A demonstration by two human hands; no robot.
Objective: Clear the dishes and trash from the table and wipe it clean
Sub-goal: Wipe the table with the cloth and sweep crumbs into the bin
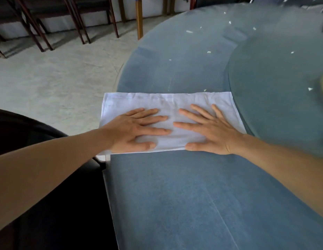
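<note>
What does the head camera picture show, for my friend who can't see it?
Two bare hands, left hand and right hand, press flat on a folded white cloth at the edge of a round blue table. Small white scraps dot the table farther away, beside a round glass turntable.

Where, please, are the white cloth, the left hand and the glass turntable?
white cloth (168, 101): head view, bare far strip.
left hand (132, 130): head view, back of the hand.
glass turntable (276, 73): head view, bare glass top.
</note>
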